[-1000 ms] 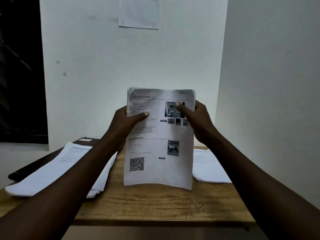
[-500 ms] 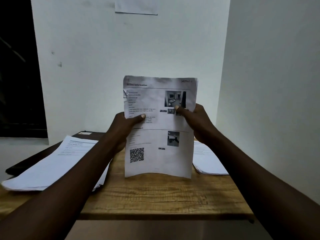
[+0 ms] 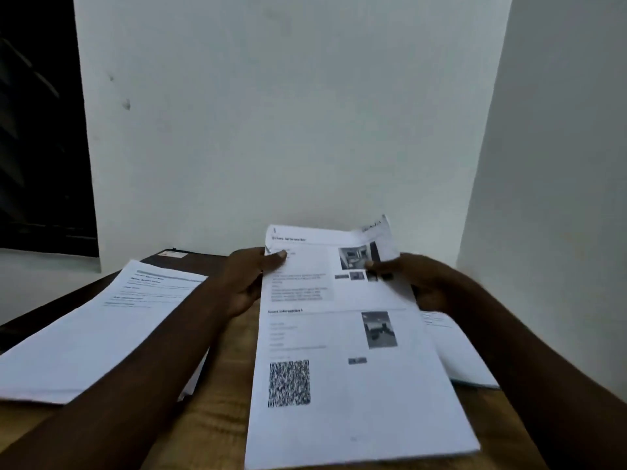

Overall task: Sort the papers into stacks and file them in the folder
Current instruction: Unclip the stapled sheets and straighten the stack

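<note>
A bundle of printed papers [image 3: 353,385] with a QR code and small photos lies tilted low over the wooden table [image 3: 217,412], its near edge toward me. My left hand [image 3: 249,279] grips its far left edge, thumb on the top sheet. My right hand [image 3: 417,276] pinches the far right side near the top photo. A stack of white papers [image 3: 95,334] lies to the left on a dark folder [image 3: 193,259]. Another white stack [image 3: 464,357] lies to the right, partly hidden under the held bundle.
White walls stand close behind and to the right of the table. A dark window or opening [image 3: 37,130] fills the far left. The table's front edge runs just below the held papers.
The bundle went from upright in front of me to lying nearly flat over the table, near edge toward me. Both hands dropped with it and keep their hold. The view tilted down.
</note>
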{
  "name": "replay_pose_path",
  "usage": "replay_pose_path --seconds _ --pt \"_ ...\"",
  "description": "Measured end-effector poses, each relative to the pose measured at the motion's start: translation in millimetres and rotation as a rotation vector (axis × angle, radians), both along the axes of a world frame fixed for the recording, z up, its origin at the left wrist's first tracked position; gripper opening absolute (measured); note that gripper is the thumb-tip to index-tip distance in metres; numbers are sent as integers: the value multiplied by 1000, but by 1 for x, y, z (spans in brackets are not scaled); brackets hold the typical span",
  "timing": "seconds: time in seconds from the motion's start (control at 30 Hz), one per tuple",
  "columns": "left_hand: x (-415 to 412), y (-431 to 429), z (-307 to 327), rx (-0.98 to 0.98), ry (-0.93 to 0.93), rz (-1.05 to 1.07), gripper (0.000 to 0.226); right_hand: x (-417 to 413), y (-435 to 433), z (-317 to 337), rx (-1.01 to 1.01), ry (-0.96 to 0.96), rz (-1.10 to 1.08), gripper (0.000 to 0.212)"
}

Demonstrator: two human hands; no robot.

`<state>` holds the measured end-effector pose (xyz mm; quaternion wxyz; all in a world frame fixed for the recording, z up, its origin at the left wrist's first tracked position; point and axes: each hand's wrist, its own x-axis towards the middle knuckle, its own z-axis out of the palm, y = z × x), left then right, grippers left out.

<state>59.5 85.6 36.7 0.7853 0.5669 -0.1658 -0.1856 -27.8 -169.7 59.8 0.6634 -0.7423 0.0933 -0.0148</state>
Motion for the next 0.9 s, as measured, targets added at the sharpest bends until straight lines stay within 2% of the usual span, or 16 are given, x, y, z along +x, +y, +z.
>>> replay_pose_path --seconds 0.1,0.27,0.33,0.4,0.43,0.5,0.6,0.73,0.9 --pt "12 -7 -17 19 17 52 31 17 -2 -35 77 40 8 40" --pt "20 -19 -42 20 54 76 31 27 -10 -68 26 54 18 32" --pt "22 -23 -46 -13 73 87 37 24 -12 -68 47 53 33 18" --pt "24 -26 -49 -5 15 157 33 22 -11 -70 54 44 39 7" --pt "25 -28 -51 26 -30 207 29 21 -10 -70 41 26 36 12" --pt "26 -30 -56 93 -108 302 20 22 -8 -72 1 -34 6 6" --pt "27 -34 -61 138 -177 390 14 24 -12 -71 0 -171 -133 16" --pt "26 -31 -62 72 -202 404 15 21 -20 -67 51 -300 -246 10" --pt "29 -26 -64 8 -190 410 14 23 -14 -65 21 -379 -344 24"
